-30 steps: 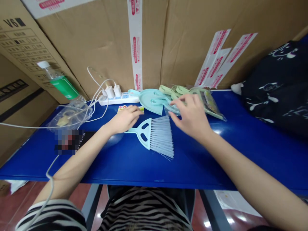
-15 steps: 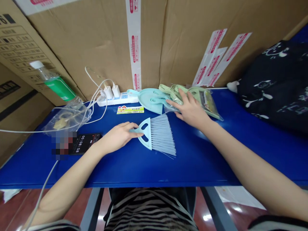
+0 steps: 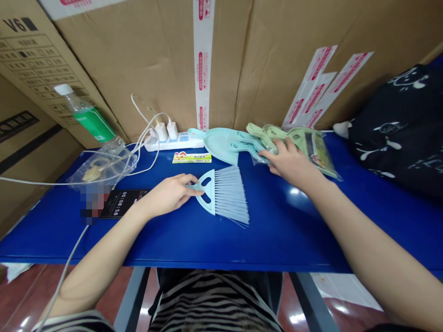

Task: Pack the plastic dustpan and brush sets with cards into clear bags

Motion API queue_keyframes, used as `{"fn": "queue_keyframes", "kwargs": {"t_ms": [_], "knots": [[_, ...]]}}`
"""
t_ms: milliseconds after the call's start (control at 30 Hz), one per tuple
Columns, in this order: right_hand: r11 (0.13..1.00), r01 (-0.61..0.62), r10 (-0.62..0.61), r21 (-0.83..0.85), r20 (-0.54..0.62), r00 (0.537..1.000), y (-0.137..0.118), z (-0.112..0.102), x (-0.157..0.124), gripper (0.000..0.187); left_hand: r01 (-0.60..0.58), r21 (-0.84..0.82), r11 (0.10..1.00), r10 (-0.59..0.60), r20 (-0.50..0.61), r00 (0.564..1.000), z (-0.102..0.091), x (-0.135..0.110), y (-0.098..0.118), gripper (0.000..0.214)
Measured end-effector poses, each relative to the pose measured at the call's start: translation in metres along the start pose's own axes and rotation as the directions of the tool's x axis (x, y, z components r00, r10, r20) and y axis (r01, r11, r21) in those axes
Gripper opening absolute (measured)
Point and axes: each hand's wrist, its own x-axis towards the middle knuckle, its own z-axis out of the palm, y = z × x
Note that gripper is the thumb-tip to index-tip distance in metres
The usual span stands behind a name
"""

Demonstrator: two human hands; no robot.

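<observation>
My left hand (image 3: 173,193) is closed around the handle of a light blue hand brush (image 3: 207,192), which lies on the table with its pale bristles pointing right. My right hand (image 3: 292,163) curls its fingers over the bagged brush and dustpan sets (image 3: 251,146) at the back of the table. Light blue handles stick out left of those fingers, and green ones (image 3: 263,133) lie behind them. The fingertips are partly hidden among the bags. A loose light blue dustpan (image 3: 221,143) rests just left of the sets.
A power strip (image 3: 187,143) with plugged chargers stands along the cardboard wall (image 3: 155,55). Near it are a yellow-green label card (image 3: 192,158), a tilted bottle (image 3: 93,122), a clear bag (image 3: 110,161) and a phone (image 3: 122,204). A black patterned bag (image 3: 398,129) sits at right.
My right hand has shifted right, and the bagged sets have slid right with it, away from the dustpan. The view has turned slightly. My left hand keeps hold of the brush.
</observation>
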Motion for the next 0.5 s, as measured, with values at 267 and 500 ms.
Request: {"fn": "queue_keyframes", "kwargs": {"t_ms": [267,500], "knots": [[0.991,0.128,-0.128,0.029,-0.004,0.992,0.006,-0.002,-0.001,0.038,0.015,0.012,1.0,-0.016,0.015,1.0,-0.002,0.0,0.0,0.041],[0.98,0.062,-0.069,0.186,0.029,0.997,-0.007,-0.021,0.0,0.045,0.007,-0.047,0.999,-0.006,0.023,1.0,-0.006,-0.001,0.003,0.041]]}}
